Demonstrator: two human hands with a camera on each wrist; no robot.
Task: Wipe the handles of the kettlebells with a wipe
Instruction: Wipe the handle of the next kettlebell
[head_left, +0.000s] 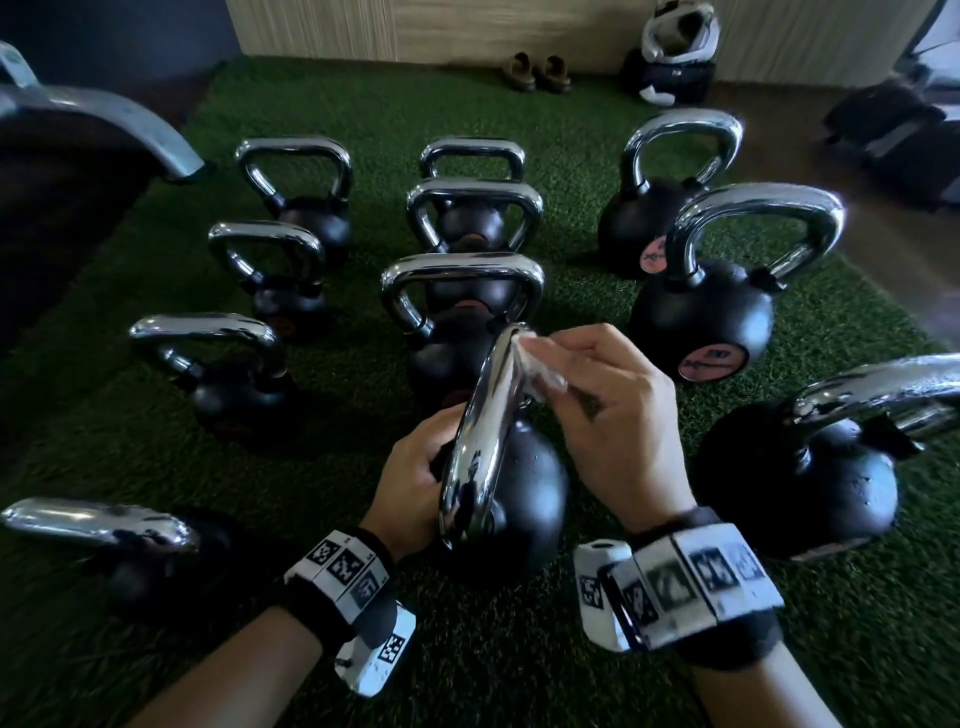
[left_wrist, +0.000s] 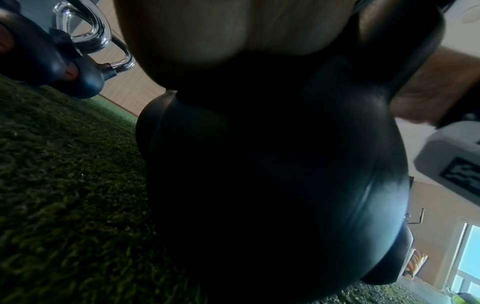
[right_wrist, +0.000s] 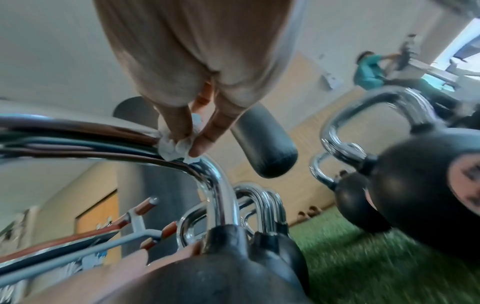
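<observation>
A black kettlebell (head_left: 524, 499) with a chrome handle (head_left: 485, 415) stands on the green turf right in front of me. My right hand (head_left: 597, 405) pinches a crumpled white wipe (head_left: 540, 371) against the far top bend of that handle; the right wrist view shows the wipe (right_wrist: 174, 147) pressed on the chrome bar (right_wrist: 78, 133). My left hand (head_left: 415, 478) grips the kettlebell at the base of the handle on its left side. In the left wrist view the dark ball (left_wrist: 272, 174) fills the frame under my palm.
Several more chrome-handled kettlebells stand in rows on the turf (head_left: 363, 104), close on the left (head_left: 98, 525), ahead (head_left: 462, 291) and on the right (head_left: 800, 467). Shoes (head_left: 537, 73) and a helmet on a bag (head_left: 675, 47) sit by the far wall. A bench frame (head_left: 104, 130) is at left.
</observation>
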